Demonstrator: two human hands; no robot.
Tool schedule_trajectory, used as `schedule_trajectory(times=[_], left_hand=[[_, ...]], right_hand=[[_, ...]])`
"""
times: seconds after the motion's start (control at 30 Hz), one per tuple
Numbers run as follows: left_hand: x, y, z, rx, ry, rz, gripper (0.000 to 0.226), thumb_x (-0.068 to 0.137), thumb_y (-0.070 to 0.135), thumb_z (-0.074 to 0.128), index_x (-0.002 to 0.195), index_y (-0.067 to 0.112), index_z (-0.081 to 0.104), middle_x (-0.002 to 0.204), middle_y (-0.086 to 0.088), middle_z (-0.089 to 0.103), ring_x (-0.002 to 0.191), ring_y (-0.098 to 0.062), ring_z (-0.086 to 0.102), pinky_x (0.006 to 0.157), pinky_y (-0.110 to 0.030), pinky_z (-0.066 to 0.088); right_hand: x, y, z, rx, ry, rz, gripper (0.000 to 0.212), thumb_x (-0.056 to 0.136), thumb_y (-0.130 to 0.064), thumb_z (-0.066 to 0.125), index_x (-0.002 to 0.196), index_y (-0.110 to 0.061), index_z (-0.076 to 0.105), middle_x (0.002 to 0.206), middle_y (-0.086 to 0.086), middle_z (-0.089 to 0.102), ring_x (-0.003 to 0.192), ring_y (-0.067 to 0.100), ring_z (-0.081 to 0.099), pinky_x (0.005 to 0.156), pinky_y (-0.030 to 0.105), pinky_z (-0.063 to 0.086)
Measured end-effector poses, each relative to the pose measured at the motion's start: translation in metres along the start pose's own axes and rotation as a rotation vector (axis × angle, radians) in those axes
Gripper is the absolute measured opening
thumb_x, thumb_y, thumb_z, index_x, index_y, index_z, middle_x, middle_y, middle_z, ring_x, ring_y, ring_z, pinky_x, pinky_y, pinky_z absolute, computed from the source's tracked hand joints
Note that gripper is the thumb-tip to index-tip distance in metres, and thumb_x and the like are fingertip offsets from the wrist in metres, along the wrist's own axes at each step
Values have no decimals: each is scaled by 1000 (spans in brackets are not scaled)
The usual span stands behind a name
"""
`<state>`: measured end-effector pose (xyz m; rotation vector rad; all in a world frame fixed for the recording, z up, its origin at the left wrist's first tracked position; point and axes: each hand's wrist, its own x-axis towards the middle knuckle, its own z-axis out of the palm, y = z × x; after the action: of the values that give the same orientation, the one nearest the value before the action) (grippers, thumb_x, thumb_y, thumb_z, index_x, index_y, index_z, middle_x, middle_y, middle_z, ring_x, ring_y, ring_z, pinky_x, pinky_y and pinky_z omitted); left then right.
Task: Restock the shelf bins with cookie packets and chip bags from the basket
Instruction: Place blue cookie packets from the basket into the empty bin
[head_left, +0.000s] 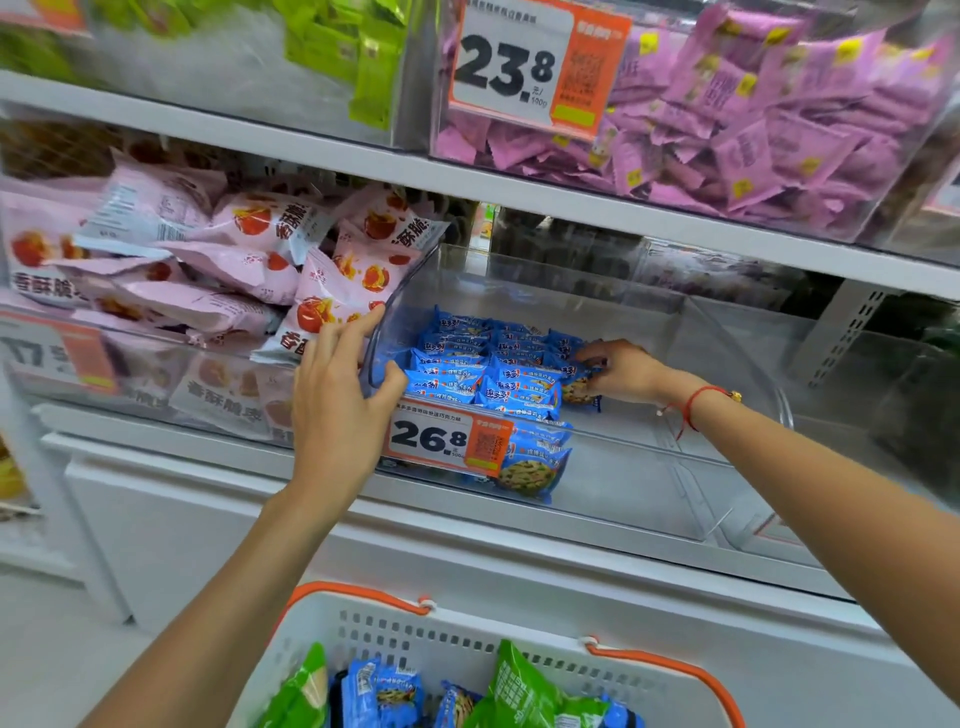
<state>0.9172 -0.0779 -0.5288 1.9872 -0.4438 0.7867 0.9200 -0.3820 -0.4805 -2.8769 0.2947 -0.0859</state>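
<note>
A clear plastic bin (649, 452) on the middle shelf holds several blue cookie packets (467, 364) stacked at its left side. My left hand (337, 395) grips the bin's left front wall, thumb inside and fingers outside. My right hand (618, 371) reaches into the bin and pinches a blue cookie packet (579, 392) at the right edge of the stack. Below, a white basket (441, 639) with orange handles holds more blue cookie packets (384, 696) and green chip bags (519, 691).
The bin to the left is full of pink snack bags (218, 260). The upper shelf carries bins of purple packets (753, 124) and green packets (337, 47). An orange price tag reading 26.8 (441, 439) hangs on the cookie bin's front. The cookie bin's right half is bare.
</note>
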Motion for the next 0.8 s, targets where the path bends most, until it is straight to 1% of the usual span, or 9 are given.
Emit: schedule_trajectory(times=[0.07,0.2,0.27,0.37,0.47,0.53,0.6,0.73,0.8], left_hand=[[0,1,-1,6,-5,-4,49,85,12,59,133,16,50,113,-1,51,107,-17,44,86,-26,32],[1,3,-3,21,-30,-37,51,84,13,61,134,16,50,114,-2,52,107,-20,46,86,-32,37],[2,5,-5,19,-39,-41,49,86,16,62,133,14,50,118,-5,54,111,-23,47,88,-34,38],[1,15,-11,114,-7,-38,48,89,28,64,133,16,49,124,-4,54,115,-25,46,94,-39,38],[-16,33,-23,132,53,33,46,87,26,67,129,16,53,126,-4,56,114,-22,44,94,-38,36],[-42,42,-31,99,93,60,42,83,21,70,123,18,57,118,-1,59,107,-18,45,89,-36,38],[-74,41,-34,83,107,44,37,82,21,71,117,21,60,109,3,61,98,-14,47,82,-34,40],[-136,13,-27,28,23,-242,24,83,25,68,105,31,60,97,12,60,90,-10,53,75,-31,43],[-163,-13,-19,70,-102,-374,20,85,25,66,104,30,61,96,9,62,87,-12,57,71,-32,45]], right_hand=[[-14,-1,-1,115,19,12,49,85,-7,64,133,-7,51,137,10,52,121,26,53,97,26,40],[-58,-13,0,339,271,-7,49,84,3,60,131,-4,50,132,12,55,107,27,60,84,21,42],[-86,-26,1,370,406,-96,44,83,1,62,126,-8,56,124,9,58,98,19,59,83,18,40],[-125,-44,1,279,522,-302,36,82,-6,66,117,-16,62,114,1,61,100,13,56,85,20,40],[-158,-57,11,289,579,-427,24,81,-16,65,105,-21,65,97,-6,63,86,9,54,75,14,37],[-173,-65,30,304,534,-436,19,80,-23,63,98,-25,65,86,-11,61,76,5,52,70,16,38],[-179,-70,60,297,411,-387,15,80,-26,64,94,-30,66,78,-15,60,70,3,51,68,22,42],[-182,-70,132,306,55,-244,18,80,-19,64,94,-30,67,69,-14,61,70,6,59,69,29,49],[-187,-68,170,263,-117,-204,21,82,-16,58,97,-28,67,78,-9,67,78,12,63,72,31,50]])
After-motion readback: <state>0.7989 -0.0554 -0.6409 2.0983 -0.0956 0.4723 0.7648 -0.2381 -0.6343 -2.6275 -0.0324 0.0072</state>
